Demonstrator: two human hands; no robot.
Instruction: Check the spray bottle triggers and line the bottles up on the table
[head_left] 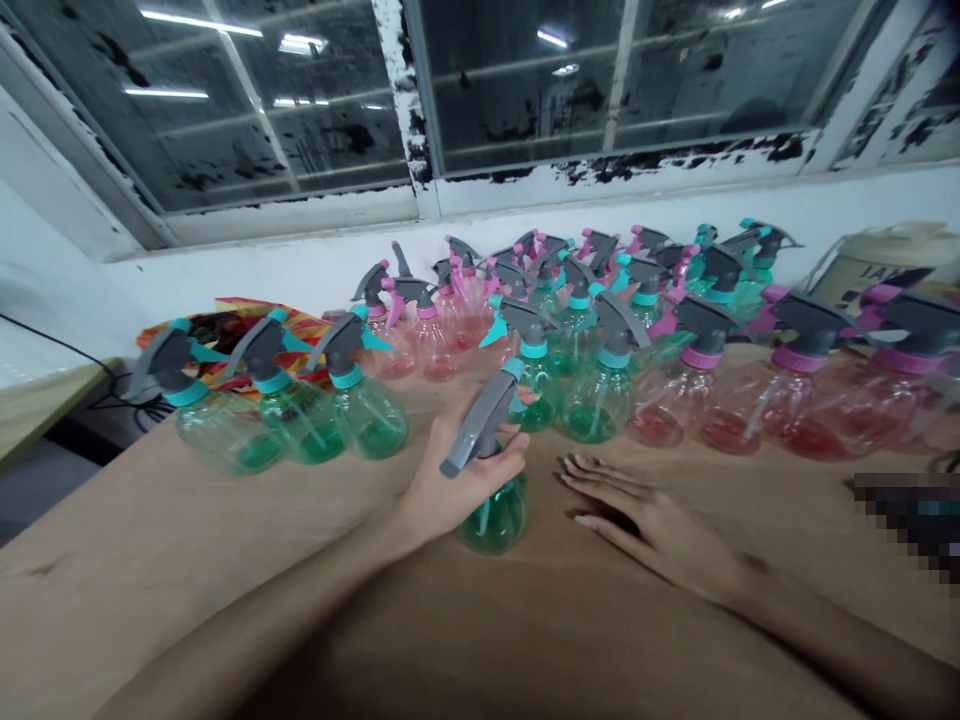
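Note:
My left hand (457, 460) is wrapped round the neck of a green spray bottle (495, 520) with a grey trigger head. The bottle stands tilted a little at the table's middle, and part of its collar is hidden by my fingers. To its right, my right hand (637, 510) rests on the wooden table (360, 610) with fingers stretched out, holding nothing. Just beyond my hands are a green spray bottle (600, 400) with a turquoise collar and a pink spray bottle (664, 410) with a pink collar.
Several green spray bottles (371, 415) stand at the left, before a red and yellow bag (247, 315). Many pink and green bottles crowd the back and right. A beige container (885, 260) stands far right, near a pixelated dark object (911, 515). Windows (615, 90) line the wall.

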